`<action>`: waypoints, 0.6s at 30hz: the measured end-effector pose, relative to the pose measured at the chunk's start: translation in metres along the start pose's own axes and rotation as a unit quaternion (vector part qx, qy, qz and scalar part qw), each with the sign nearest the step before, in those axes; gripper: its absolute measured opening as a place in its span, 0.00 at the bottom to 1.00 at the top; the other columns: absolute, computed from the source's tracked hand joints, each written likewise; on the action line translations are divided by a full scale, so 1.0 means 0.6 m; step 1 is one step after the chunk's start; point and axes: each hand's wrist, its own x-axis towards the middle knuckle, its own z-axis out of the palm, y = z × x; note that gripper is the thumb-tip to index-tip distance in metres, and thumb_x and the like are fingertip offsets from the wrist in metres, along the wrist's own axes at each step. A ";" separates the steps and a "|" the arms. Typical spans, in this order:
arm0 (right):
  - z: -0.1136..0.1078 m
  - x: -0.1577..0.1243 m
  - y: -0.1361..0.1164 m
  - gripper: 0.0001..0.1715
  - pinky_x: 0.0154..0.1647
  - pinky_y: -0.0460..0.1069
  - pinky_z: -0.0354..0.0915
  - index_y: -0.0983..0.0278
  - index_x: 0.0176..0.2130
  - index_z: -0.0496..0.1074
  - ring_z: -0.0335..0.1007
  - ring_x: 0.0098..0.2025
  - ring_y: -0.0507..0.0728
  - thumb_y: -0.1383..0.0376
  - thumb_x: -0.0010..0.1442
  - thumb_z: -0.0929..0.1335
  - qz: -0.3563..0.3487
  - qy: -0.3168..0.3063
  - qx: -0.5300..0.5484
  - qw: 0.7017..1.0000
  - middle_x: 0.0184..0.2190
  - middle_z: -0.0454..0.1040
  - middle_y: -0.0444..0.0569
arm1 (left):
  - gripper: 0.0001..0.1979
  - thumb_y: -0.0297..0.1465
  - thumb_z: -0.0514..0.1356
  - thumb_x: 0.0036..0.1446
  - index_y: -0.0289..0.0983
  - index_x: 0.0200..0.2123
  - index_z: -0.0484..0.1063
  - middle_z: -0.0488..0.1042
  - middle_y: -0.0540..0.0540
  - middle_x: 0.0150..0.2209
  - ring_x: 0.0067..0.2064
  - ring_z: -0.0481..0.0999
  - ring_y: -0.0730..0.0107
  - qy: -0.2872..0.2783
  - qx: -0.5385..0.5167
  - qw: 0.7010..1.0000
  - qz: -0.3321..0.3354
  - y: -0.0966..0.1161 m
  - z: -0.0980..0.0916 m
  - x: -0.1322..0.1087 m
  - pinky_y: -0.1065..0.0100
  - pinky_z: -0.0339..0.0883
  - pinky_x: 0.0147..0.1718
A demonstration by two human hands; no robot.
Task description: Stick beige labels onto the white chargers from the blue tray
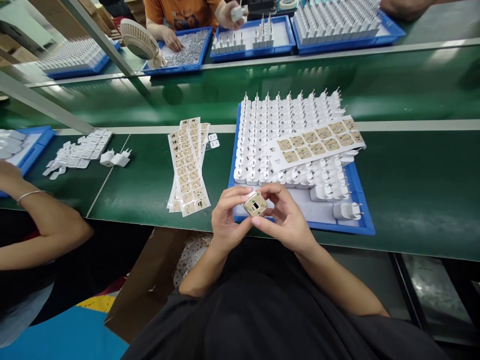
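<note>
I watch the left hand [229, 220] and right hand [290, 220] pinch one charger [256, 204] in narrowed fingertips, in view by the near edge of a blue tray [358, 190]. From there the green table [416, 180] spreads wide, sticker sheets [189, 172] at ten o'clock, a fan [137, 42] far off at eleven; at eight, an open cardboard box [137, 292] and blue floor [60, 335].

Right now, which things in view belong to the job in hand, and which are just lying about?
In the job, by the look of it:
white charger, held by left hand and right hand
nearest blue tray of pronged chargers
tan-label sheet across those chargers
similar label sheets left of the tray

Apparently just lying about:
cream fan
cardboard box, below bench height
</note>
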 end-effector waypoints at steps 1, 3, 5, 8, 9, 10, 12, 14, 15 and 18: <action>0.002 0.000 0.002 0.24 0.38 0.44 0.71 0.51 0.50 0.71 0.64 0.47 0.54 0.69 0.57 0.76 -0.003 0.008 -0.002 1.000 0.46 0.65 0.45 | 0.23 0.29 0.70 0.56 0.45 0.53 0.70 0.77 0.43 0.52 0.55 0.76 0.59 0.004 0.004 1.000 0.005 -0.001 0.002 -0.001 0.52 0.73 0.54; 0.003 0.003 0.005 0.22 0.38 0.44 0.71 0.51 0.48 0.73 0.64 0.46 0.54 0.69 0.57 0.76 -0.014 0.016 0.012 1.000 0.44 0.65 0.44 | 0.22 0.29 0.70 0.57 0.45 0.53 0.69 0.76 0.44 0.52 0.54 0.76 0.60 0.013 -0.004 1.000 0.009 -0.001 0.005 -0.001 0.52 0.74 0.53; 0.000 0.008 0.007 0.17 0.40 0.46 0.70 0.53 0.46 0.76 0.65 0.45 0.54 0.68 0.58 0.75 -0.025 0.013 0.036 0.999 0.42 0.66 0.44 | 0.23 0.27 0.70 0.56 0.45 0.52 0.69 0.76 0.44 0.51 0.54 0.77 0.61 0.018 -0.018 1.000 0.008 0.000 0.007 0.000 0.54 0.74 0.52; -0.002 0.013 0.008 0.10 0.43 0.49 0.69 0.55 0.44 0.78 0.65 0.44 0.55 0.67 0.62 0.72 -0.038 0.018 0.039 0.998 0.39 0.67 0.45 | 0.25 0.24 0.71 0.53 0.45 0.52 0.68 0.75 0.45 0.51 0.54 0.77 0.62 0.018 -0.015 1.000 0.011 0.000 0.010 0.001 0.56 0.75 0.51; -0.001 0.013 0.007 0.09 0.43 0.49 0.68 0.56 0.43 0.78 0.65 0.43 0.55 0.67 0.62 0.72 -0.039 0.025 0.033 0.998 0.39 0.67 0.45 | 0.26 0.23 0.71 0.53 0.45 0.52 0.68 0.75 0.45 0.51 0.54 0.77 0.62 0.016 -0.007 1.000 0.018 0.000 0.011 0.001 0.56 0.75 0.51; 0.001 0.013 0.006 0.09 0.41 0.49 0.68 0.56 0.43 0.77 0.65 0.42 0.54 0.67 0.62 0.72 -0.037 0.034 0.027 0.998 0.39 0.66 0.45 | 0.25 0.23 0.71 0.54 0.45 0.52 0.67 0.75 0.45 0.51 0.54 0.77 0.63 0.015 0.006 1.000 0.027 -0.001 0.012 0.000 0.56 0.75 0.51; 0.008 0.011 0.003 0.12 0.38 0.47 0.67 0.55 0.43 0.75 0.63 0.42 0.54 0.68 0.59 0.74 -0.030 0.050 0.015 0.998 0.40 0.65 0.44 | 0.24 0.24 0.70 0.55 0.46 0.51 0.66 0.75 0.46 0.51 0.53 0.77 0.63 0.016 0.039 0.998 0.052 -0.004 0.015 -0.003 0.55 0.75 0.51; 0.015 0.009 0.002 0.15 0.36 0.46 0.66 0.55 0.42 0.73 0.63 0.42 0.54 0.69 0.56 0.75 -0.029 0.057 0.016 0.998 0.41 0.64 0.44 | 0.23 0.24 0.69 0.56 0.47 0.51 0.66 0.75 0.48 0.51 0.53 0.77 0.63 0.022 0.078 0.994 0.077 -0.006 0.018 -0.005 0.53 0.75 0.51; 0.018 0.008 0.001 0.14 0.35 0.46 0.66 0.55 0.41 0.73 0.63 0.41 0.54 0.69 0.56 0.75 -0.033 0.059 0.024 0.997 0.40 0.64 0.44 | 0.23 0.24 0.68 0.56 0.47 0.51 0.65 0.75 0.48 0.51 0.53 0.76 0.63 0.024 0.094 0.992 0.086 -0.006 0.019 -0.006 0.53 0.75 0.51; 0.022 0.009 0.002 0.08 0.36 0.46 0.65 0.56 0.38 0.74 0.62 0.39 0.53 0.69 0.58 0.73 -0.049 0.065 0.056 0.995 0.37 0.64 0.43 | 0.23 0.24 0.69 0.56 0.47 0.50 0.65 0.74 0.48 0.50 0.53 0.76 0.62 0.022 0.119 0.987 0.106 -0.005 0.020 -0.007 0.52 0.77 0.49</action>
